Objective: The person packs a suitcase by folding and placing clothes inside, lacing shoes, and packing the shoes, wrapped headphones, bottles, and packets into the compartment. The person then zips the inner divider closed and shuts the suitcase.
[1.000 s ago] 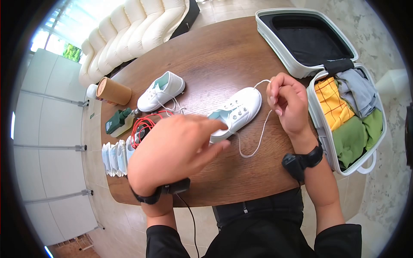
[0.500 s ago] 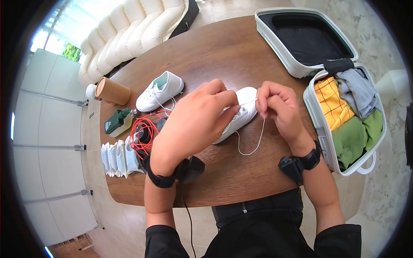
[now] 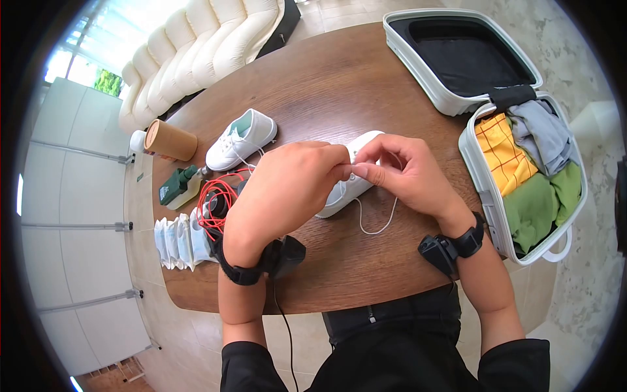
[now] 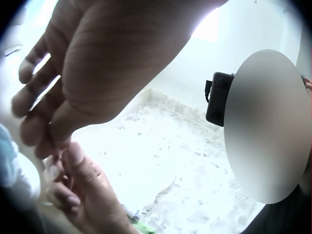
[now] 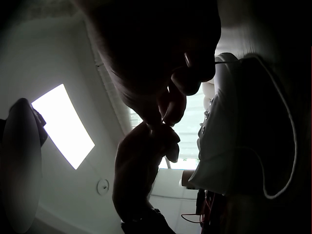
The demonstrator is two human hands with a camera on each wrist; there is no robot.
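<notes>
In the head view a white sneaker lies on the brown table with its toe pointing away, partly covered by the hands. My left hand reaches over its near side, thumb and fingertips pinching the white shoelace. My right hand meets it fingertip to fingertip above the eyelets, also pinching the lace. A slack loop of lace droops onto the table beside the shoe; the right wrist view shows this loop too. The pinched bit is mostly hidden by fingers.
The other white sneaker stands to the left. Near it are coiled red cable, a green bottle, a brown cylinder and packets. An open suitcase with folded clothes is at the right.
My left hand has come up and right from beside the shoe's opening to pinch the lace. My right hand has moved left, bringing the lace over the eyelets to the left fingertips.
</notes>
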